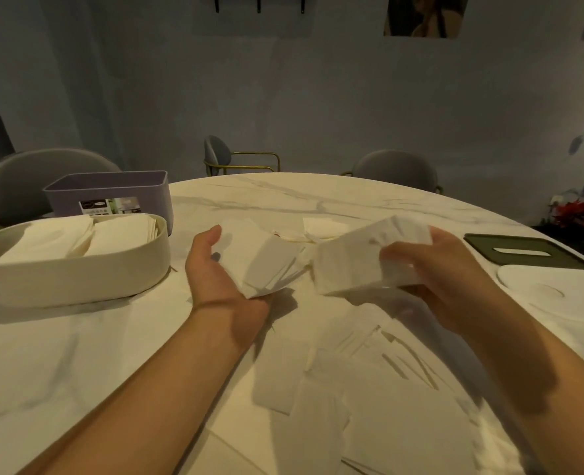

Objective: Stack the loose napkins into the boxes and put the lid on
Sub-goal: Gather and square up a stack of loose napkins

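Over a round, marble-veined worktop [318, 200], a flat stack [270, 265] of smooth white napkins is carried on the upturned left grip [215, 279], thumb spread clear, while a thick, soft wad [359, 262] is clasped by the curled fingers of the right grip [434, 272]. Beneath the arms, loose napkins [369, 389] are strewn flat; folded ones are packed in a cream oval box [78, 275] at left, a lilac rectangular box [112, 190] just behind it, a dark slotted lid [527, 252] at right.

A round marbled worktop [352, 200] carries a cream box [71, 275]. A purple box [112, 192] stands just behind it. Loose napkins [335, 399] lie right of it, with a dark lid [489, 245] and a white lid [557, 293] farther right.
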### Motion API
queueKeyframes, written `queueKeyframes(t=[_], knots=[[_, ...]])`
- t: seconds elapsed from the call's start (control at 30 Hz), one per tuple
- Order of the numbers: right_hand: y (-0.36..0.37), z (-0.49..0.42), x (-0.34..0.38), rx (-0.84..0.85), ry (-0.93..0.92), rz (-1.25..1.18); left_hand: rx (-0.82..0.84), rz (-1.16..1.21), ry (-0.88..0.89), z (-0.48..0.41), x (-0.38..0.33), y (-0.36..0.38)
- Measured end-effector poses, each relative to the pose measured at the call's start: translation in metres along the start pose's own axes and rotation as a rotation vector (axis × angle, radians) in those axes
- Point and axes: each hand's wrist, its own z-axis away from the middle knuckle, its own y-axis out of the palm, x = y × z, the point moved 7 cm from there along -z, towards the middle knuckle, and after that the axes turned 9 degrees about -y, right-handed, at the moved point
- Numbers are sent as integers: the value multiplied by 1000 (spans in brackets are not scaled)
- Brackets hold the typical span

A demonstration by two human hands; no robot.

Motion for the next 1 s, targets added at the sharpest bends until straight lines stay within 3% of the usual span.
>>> queueKeyframes(t=[0.1, 0.2, 0.3, 0.37, 0.63, 0.8, 1.0], knots=[[-15, -6, -2, -215, -45, -191, 71, -78, -122, 2, 24, 7], [-14, 0, 14, -289, -320, -78, 101, -153, -193, 3, 47, 10], [18, 19, 47, -63, -788, 141, 163, -150, -169, 4, 55, 16], [39, 29, 47, 111, -925, 240, 161, -115, -139, 7, 53, 18], [50, 31, 46, 233, -880, 287, 207, -86, -101, 1, 43, 17], [64, 32, 39, 469, -806, 351, 188, -93, -60, -5, 41, 12], [63, 33, 38, 542, -656, 153, 165, -117, -107, -5, 41, 10]])
